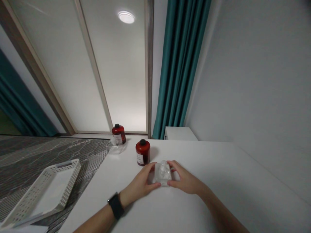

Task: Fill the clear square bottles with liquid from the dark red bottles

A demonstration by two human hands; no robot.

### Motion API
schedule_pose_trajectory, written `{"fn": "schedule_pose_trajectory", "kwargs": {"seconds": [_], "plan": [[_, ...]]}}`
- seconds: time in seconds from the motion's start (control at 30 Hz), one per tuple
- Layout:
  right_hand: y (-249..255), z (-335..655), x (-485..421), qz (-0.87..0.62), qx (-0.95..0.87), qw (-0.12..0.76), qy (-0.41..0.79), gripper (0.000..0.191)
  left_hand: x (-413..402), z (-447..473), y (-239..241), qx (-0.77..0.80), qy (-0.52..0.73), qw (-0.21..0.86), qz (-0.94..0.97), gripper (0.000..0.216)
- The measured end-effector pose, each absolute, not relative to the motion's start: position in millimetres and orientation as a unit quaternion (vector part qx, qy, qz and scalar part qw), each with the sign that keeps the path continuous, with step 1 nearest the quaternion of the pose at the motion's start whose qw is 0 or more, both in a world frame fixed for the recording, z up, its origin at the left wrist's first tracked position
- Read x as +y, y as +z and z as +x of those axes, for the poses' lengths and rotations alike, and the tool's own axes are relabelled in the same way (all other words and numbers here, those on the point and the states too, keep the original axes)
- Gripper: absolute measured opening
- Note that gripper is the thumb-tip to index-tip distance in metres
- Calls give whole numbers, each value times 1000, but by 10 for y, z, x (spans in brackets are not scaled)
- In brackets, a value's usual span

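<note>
Between both hands is a small, clear, square container (163,174) with a rounded clear knob-like piece on top; I cannot tell its exact kind. My left hand (143,183) grips its left side, thumb at the near edge and fingers at the far edge. On the opposite side, my right hand (186,179) holds it the same way. The container is on or just above the white table (194,213). Just beyond my left hand stands a dark red bottle (143,152) with a black cap and a white label.
Toward the far left corner, a second red bottle (118,134) stands behind another clear square piece (116,149). A white perforated basket (70,191) lies left of the table, above the grey patterned carpet (92,155). A white cabinet (179,133) stands beyond the far edge.
</note>
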State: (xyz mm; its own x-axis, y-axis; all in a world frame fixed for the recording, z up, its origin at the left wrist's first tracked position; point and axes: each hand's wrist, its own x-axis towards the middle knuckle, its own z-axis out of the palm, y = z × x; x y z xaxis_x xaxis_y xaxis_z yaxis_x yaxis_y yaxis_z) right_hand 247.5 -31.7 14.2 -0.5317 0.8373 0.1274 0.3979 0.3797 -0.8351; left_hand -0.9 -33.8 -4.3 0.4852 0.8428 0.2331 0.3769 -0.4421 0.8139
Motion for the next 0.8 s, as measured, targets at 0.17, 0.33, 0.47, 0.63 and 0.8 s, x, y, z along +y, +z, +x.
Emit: {"fn": "schedule_pose_trajectory", "kwargs": {"seconds": [0.17,0.33,0.47,0.63,0.8], "plan": [[109,2533,-278,-399,-763,289,419,63,-290,63,91,379,295,394,784,58],[108,2646,-213,-405,-741,296,447,61,-189,198,151,381,259,392,796,55],[117,2800,-155,-412,-723,298,468,61,-102,371,157,386,249,376,805,69],[112,3021,-124,-439,-702,321,461,65,19,662,199,370,244,335,831,75],[69,3264,-54,-447,-693,337,455,66,179,997,257,359,221,312,851,60]]}}
